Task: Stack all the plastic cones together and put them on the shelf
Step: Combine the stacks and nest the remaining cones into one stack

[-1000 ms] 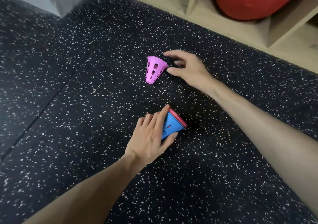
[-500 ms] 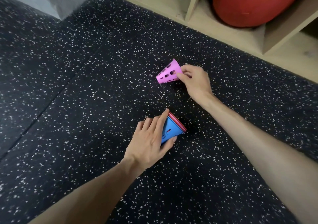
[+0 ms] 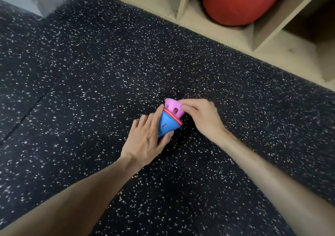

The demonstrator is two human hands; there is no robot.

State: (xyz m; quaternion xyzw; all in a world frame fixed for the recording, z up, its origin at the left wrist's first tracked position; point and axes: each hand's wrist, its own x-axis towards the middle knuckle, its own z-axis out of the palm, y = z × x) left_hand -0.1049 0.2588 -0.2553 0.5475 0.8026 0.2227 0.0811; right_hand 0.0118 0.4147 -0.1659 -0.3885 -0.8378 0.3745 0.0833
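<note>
The left hand (image 3: 145, 141) curls around the blue cone (image 3: 167, 125), thumb under it and fingers along its side, holding the stack over the floor (image 3: 90, 72). A red rim (image 3: 173, 117) of another cone shows at the blue cone's wide end. The right hand (image 3: 203, 117) pinches the pink cone (image 3: 174, 108), which sits partly inside that open end. Beyond them, at the top right, stands the wooden shelf (image 3: 262, 29), with a red ball (image 3: 239, 1) in one compartment.
</note>
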